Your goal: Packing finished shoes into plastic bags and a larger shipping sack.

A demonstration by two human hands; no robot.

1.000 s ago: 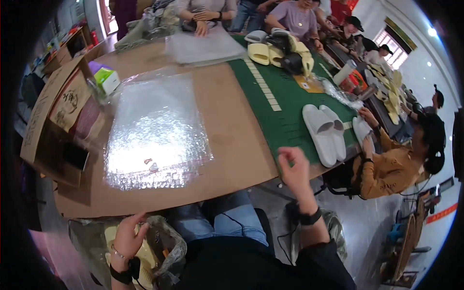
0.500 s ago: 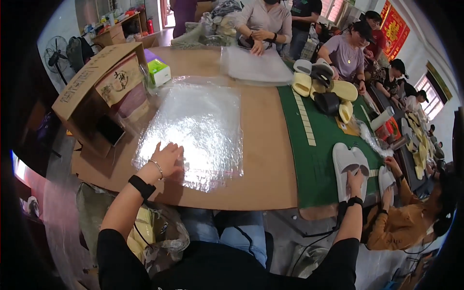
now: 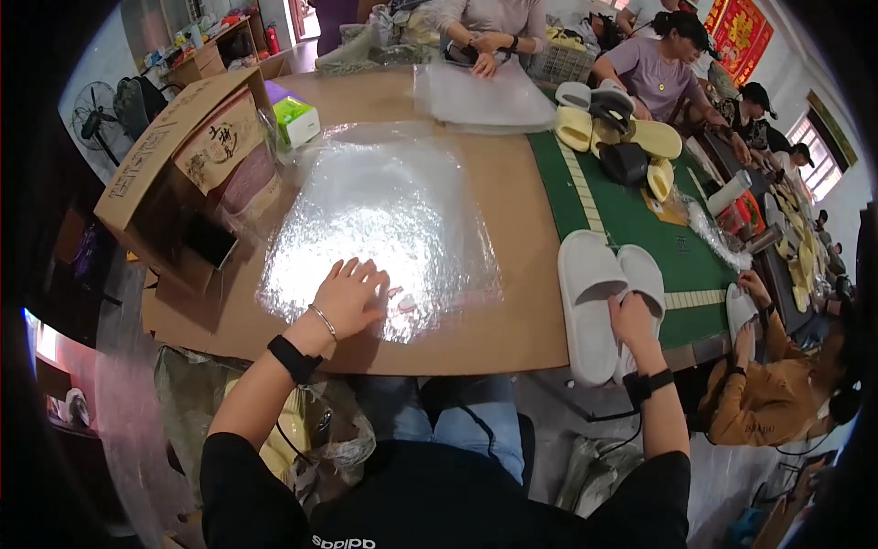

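Note:
My left hand [image 3: 349, 297] lies flat with fingers spread on the near edge of a stack of clear plastic bags [image 3: 384, 215] spread over the brown table [image 3: 521, 311]. My right hand [image 3: 631, 320] grips the heel end of a pair of white slippers [image 3: 599, 293] lying side by side at the table's near right, on the green mat [image 3: 631, 220]. Both wrists wear black bands.
An open cardboard box [image 3: 174, 174] stands at the left. Yellow and black slippers [image 3: 622, 137] are piled farther along the mat. Other people sit across the table and at the right; one in a mustard top [image 3: 777, 393] holds white slippers. More plastic sheets [image 3: 480, 96] lie at the far end.
My left hand rose from my lap onto the plastic bags. My right hand reached forward and closed on the white slippers.

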